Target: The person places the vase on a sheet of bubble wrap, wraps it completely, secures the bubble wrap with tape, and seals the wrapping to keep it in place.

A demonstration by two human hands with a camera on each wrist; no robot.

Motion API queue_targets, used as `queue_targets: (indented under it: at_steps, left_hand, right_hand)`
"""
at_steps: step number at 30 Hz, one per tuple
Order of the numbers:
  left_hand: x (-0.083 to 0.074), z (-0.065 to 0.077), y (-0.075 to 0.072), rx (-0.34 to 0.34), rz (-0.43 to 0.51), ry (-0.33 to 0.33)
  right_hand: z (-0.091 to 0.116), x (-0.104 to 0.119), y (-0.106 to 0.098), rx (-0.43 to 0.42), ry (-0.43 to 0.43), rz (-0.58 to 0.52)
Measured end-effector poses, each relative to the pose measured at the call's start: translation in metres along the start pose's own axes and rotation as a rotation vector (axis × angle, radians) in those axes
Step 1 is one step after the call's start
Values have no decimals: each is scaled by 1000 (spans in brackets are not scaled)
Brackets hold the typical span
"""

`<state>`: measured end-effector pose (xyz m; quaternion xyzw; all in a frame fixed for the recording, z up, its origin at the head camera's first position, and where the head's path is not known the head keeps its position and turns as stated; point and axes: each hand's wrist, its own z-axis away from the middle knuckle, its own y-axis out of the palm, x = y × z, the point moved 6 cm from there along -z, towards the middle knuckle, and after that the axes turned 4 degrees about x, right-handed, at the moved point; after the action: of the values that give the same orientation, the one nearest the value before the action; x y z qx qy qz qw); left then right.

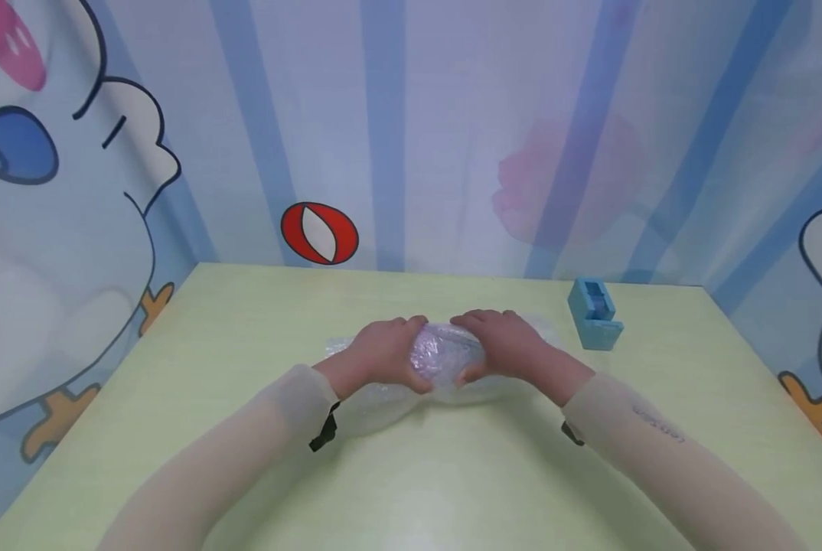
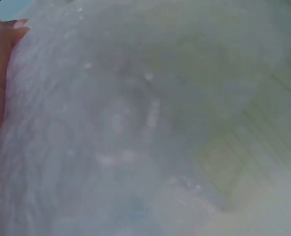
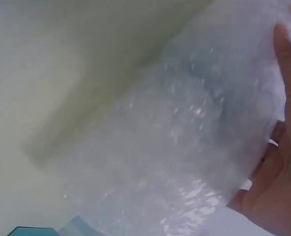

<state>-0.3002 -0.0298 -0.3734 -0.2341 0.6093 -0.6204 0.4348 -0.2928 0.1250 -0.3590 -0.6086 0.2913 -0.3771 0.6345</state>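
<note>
A roll-like bundle of clear bubble wrap (image 1: pixel 445 353) sits at mid-table between both hands, its loose ends spreading out to either side. My left hand (image 1: pixel 386 353) grips it from the left, thumb on the near side and fingers over the far side. From the right, my right hand (image 1: pixel 503 344) holds it the same way. In the left wrist view the blurred bubble wrap (image 2: pixel 86 123) fills most of the picture. The right wrist view shows fingers curved round the bubble wrap (image 3: pixel 185 147). Whatever lies inside the wrap cannot be made out.
A blue tape dispenser (image 1: pixel 595 315) stands at the back right of the pale yellow-green table (image 1: pixel 411 490). Behind the table hangs a striped cartoon backdrop (image 1: pixel 445 138), which also runs along both sides.
</note>
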Motion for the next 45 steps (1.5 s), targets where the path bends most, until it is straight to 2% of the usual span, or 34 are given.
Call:
queue_targets:
  at_steps: [3,7,12,19,23,29,35,38,45]
  left_hand:
    - [1,-3,0,24,11,-13]
    - [4,-7,-1,64,33,-38]
    - [3,-9,-1,135,54,-47]
    - [-2,-12,-4,228,64,-8]
    - [-4,-14,-1,288,114,22]
    - [-2,-14,4,362,184,38]
    - [-2,-16,5,395,206,65]
    - [0,-19,5,405,227,57]
    - [12,-22,8,426,277,29]
  right_hand:
    - [13,7,0,-114,-22,84]
    - [24,11,5,-156,-29,120]
    - [30,12,11,-139,-13,124]
    - [35,16,16,-117,-23,84]
    - [38,17,18,-100,-19,79]
    - [40,19,23,-66,-22,-2]
    - [38,19,27,-120,-36,20]
    - [33,16,27,-130,-32,12]
    - [18,11,24,-35,-24,-43]
